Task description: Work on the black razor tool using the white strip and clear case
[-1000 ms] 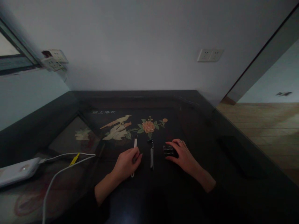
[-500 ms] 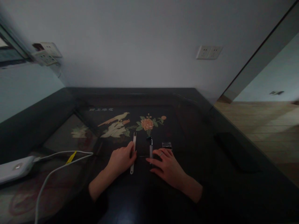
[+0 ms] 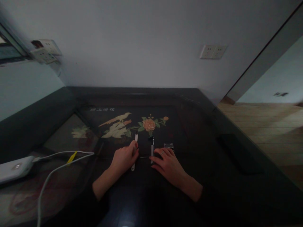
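My left hand (image 3: 124, 157) is closed around the middle of a slim white flat tool (image 3: 136, 136). The tool has a dark notched tip at its far end and a small hole at its near end. To the right lies a razor (image 3: 152, 148), with a dark head and a silvery handle. The fingers of my right hand (image 3: 168, 164) are closed at the lower handle of the razor; a ring shows on one finger. Just beyond that hand sits a small clear box (image 3: 169, 145), partly hidden by the fingers.
The dark glossy table (image 3: 189, 132) carries a bird-and-flower picture (image 3: 149, 125). At the left are a white power bank (image 3: 16, 169) and a white cable (image 3: 50, 175) with a yellow tag. A dark flat object (image 3: 239, 154) lies on the right. A wall stands behind the table.
The white tool has shifted slightly away from me with my left hand. My right fingers have drawn closer together at the razor's handle. The view has tilted a little.
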`<control>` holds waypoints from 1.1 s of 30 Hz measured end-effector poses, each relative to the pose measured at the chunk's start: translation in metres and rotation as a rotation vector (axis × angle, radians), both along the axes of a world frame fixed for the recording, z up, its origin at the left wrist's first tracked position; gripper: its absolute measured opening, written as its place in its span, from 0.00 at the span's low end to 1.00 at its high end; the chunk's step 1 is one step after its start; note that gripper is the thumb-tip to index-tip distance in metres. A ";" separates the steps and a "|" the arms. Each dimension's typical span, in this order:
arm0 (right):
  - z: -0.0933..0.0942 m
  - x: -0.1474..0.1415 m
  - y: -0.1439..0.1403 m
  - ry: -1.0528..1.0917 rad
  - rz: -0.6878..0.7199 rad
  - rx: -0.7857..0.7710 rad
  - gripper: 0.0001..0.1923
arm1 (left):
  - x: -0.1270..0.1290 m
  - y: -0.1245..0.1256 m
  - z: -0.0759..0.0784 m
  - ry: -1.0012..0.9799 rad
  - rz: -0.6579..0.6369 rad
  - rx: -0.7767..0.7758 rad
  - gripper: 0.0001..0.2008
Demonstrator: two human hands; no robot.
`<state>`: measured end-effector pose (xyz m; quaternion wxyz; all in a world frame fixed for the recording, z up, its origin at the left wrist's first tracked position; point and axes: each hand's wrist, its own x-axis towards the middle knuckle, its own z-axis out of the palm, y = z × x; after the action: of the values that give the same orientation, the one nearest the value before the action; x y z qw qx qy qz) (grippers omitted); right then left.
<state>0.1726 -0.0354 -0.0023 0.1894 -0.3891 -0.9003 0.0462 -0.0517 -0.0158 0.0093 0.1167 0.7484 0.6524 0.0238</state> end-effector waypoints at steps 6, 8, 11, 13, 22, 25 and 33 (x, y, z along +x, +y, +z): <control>-0.008 -0.002 -0.002 -0.011 -0.034 0.060 0.14 | -0.001 0.001 0.005 0.017 0.027 0.014 0.08; -0.009 -0.003 -0.002 -0.016 -0.042 0.068 0.14 | -0.002 0.001 0.005 0.010 0.017 0.056 0.09; -0.010 -0.003 -0.002 -0.026 -0.049 0.059 0.14 | 0.004 -0.005 0.002 -0.019 -0.102 0.178 0.11; -0.009 -0.002 -0.002 -0.031 -0.045 0.041 0.15 | 0.014 -0.016 -0.001 -0.066 -0.277 0.291 0.12; -0.002 0.009 -0.023 0.341 0.052 -0.051 0.07 | 0.060 -0.069 -0.020 -0.261 -1.075 0.331 0.08; -0.011 0.016 -0.034 0.322 0.207 -0.086 0.12 | 0.058 -0.066 -0.023 -0.316 -1.116 0.250 0.09; -0.022 0.022 -0.033 0.378 0.245 -0.462 0.15 | 0.056 -0.059 -0.016 -0.388 -0.978 0.098 0.10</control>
<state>0.1950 -0.0683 -0.0246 0.2530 -0.2953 -0.8549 0.3435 0.0045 -0.0747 -0.0065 0.1976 0.9519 0.1914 0.1352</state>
